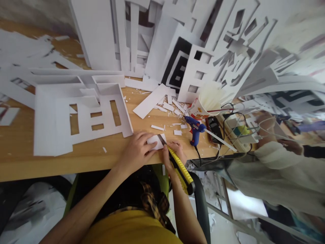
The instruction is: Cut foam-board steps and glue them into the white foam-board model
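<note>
- Risk (judged): the blade (pixel 161 139) lies across the small white piece (pixel 153 138), close to the left fingertips; a slip or too hard a push could nick a finger.
- Risk (judged): the piece is small and little of it is held; it could swivel under side force and spoil the edge.
- Left hand (pixel 135 149): partly open, fingers bent, fingertips and thumb at the left part of the piece. Pinching or only pressing down: cannot tell.
- Right hand (pixel 176 150): closed round the yellow cutter (pixel 180 166), blade end toward upper left. Blade biting or merely resting: cannot tell.
- Piece location: centre of the frame, near the front edge of the wooden table (pixel 88 161).
- Nearby: white model with cut-out openings (pixel 53 115), left of centre; blue glue gun (pixel 195 130), right of centre; paper cup (pixel 196 107) above it.
</note>
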The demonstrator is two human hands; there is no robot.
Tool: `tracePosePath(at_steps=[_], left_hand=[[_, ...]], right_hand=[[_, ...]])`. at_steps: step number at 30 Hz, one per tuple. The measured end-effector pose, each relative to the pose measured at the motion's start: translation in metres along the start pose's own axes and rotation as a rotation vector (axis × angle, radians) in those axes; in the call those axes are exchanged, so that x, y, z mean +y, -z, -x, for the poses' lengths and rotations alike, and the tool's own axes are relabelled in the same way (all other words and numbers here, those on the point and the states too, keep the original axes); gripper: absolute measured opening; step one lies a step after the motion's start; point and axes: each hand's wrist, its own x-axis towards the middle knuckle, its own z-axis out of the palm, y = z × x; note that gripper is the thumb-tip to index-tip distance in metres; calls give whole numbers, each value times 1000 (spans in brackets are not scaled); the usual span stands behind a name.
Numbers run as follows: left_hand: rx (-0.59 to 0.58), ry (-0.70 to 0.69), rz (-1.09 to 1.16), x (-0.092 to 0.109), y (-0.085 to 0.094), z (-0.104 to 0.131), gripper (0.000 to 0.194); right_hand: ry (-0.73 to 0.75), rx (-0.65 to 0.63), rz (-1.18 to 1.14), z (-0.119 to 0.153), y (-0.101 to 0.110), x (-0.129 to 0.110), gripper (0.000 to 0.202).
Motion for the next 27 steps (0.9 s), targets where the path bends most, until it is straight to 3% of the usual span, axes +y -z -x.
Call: tracePosePath(at_steps=[7,18,27], left_hand=[[-24,37,15,0,1,-1,14],[6,30,11,1,0,0,14],[28,26,12,2,0,1,13]], right_hand=[[41,-34,7,-1,-1,1,20],[134,66,46,-3,-6,4,23],[203,49,73,-5,-7,5,23]])
